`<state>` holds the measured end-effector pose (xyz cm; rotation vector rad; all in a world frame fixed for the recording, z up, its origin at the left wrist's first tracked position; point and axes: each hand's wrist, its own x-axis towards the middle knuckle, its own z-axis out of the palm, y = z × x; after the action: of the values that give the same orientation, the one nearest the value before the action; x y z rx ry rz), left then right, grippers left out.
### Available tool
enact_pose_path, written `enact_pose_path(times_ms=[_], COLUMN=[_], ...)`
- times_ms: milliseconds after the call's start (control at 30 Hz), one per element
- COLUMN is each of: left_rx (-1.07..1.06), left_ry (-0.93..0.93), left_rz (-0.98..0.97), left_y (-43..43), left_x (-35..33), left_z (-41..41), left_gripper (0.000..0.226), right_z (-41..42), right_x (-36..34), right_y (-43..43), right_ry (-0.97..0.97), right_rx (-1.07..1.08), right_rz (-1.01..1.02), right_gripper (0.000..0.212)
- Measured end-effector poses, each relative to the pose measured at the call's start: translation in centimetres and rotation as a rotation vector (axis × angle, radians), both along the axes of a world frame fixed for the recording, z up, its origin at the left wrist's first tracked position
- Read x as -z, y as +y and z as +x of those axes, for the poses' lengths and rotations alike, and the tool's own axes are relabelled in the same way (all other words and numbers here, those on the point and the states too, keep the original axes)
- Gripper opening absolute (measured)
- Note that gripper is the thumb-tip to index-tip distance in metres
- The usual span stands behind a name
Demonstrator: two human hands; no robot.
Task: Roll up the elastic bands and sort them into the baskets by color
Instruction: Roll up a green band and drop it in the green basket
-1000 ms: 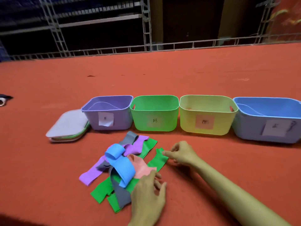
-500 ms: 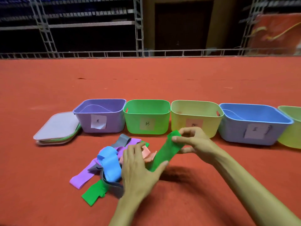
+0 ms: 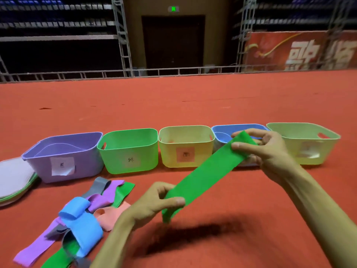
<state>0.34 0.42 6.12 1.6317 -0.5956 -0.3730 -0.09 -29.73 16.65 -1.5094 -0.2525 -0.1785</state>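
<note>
I am holding the green band (image 3: 204,176) lengthwise: left hand (image 3: 152,204) pinching near end, right hand (image 3: 266,151) pinching far end (axis diagonal).

A flat green band (image 3: 202,176) stretches at a slant between the left grip (image 3: 154,202), which pinches its low end, and the right grip (image 3: 264,149), which pinches its high end. Left of the left grip lies a tangled heap of bands (image 3: 81,223). Beyond both grips, in a row, stand a purple basket (image 3: 63,157), a green basket (image 3: 128,151), a yellow basket (image 3: 185,147), a blue basket (image 3: 222,132) and a pale basket (image 3: 305,144).
</note>
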Motion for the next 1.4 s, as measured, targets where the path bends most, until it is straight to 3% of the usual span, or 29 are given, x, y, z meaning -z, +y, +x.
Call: enact_pose_path(times_ms=[67, 200, 367, 433, 500, 567, 633, 667, 767, 833, 967, 1133, 1233, 1400], left_rx=[-0.102, -0.26, -0.392, -0.37, -0.38, -0.371, -0.372, -0.395, -0.535, -0.605, -0.606, -0.472, -0.391, -0.351], left_ry=[-0.042, -0.084, -0.075, -0.03, 0.028, 0.034, 0.001, 0.006, 0.004, -0.045, -0.08, -0.034, -0.185, -0.387], left_rz=[-0.005, -0.058, -0.155, -0.194, -0.289, -0.298, -0.222, -0.201, -0.158, -0.112, -0.026, 0.157, 0.275, -0.013], left_y=[1.4, 3.0, 4.0, 4.0, 3.9, 4.6, 5.6, 6.1, 6.2, 5.8, 5.2, 4.3, 1.5, -4.9], left_x=[-0.5, -2.8, -6.0, -6.7, -7.7, -8.0, -7.6, -7.1, -5.4, -4.5, -3.7, -2.8, -3.9, -9.7], left_z=[0.3, 0.5, 0.0, -0.9, -1.9, -2.2, -1.6, -1.1, 0.0, 0.5, 0.6, -0.1, -0.6, -1.6], left_gripper=[0.034, 0.064, 0.068, 0.05, 0.006, 0.011, 0.062, 0.077, 0.085, 0.08, 0.056, 0.086, 0.067, 0.029], right_z=[-0.5, -1.2, -1.3, -1.4, -1.8, -1.9, -1.7, -1.5, -1.2, -1.0, -0.9, -0.4, 0.0, 0.1], right_x=[0.3, 1.0, 1.8, 2.0, 1.8, 1.5, 1.2, 1.2, 1.3, 1.5, 0.8, -0.5, -1.1, -2.0], right_y=[-2.0, -4.5, -6.3, -6.9, -7.3, -7.8, -8.1, -8.1, -6.9, -5.8, -4.3, -1.3, 1.3, 4.5], right_ry=[-0.001, -0.001, 0.08, 0.112, 0.123, 0.091, 0.035, 0.012, 0.007, 0.03, 0.043, -0.086, -0.164, -0.214], right_rx=[0.074, 0.073, -0.078, -0.137, -0.124, -0.053, 0.046, 0.089, 0.128, 0.085, -0.02, -0.06, -0.102, -0.167], right_rz=[0.044, 0.099, 0.291, 0.359, 0.4, 0.402, 0.375, 0.368, 0.402, 0.418, 0.383, 0.158, 0.009, -0.127], right_gripper=[0.031, 0.026, 0.021, 0.033, 0.044, 0.042, 0.043, 0.038, 0.014, 0.01, 0.024, 0.022, 0.018, 0.019])
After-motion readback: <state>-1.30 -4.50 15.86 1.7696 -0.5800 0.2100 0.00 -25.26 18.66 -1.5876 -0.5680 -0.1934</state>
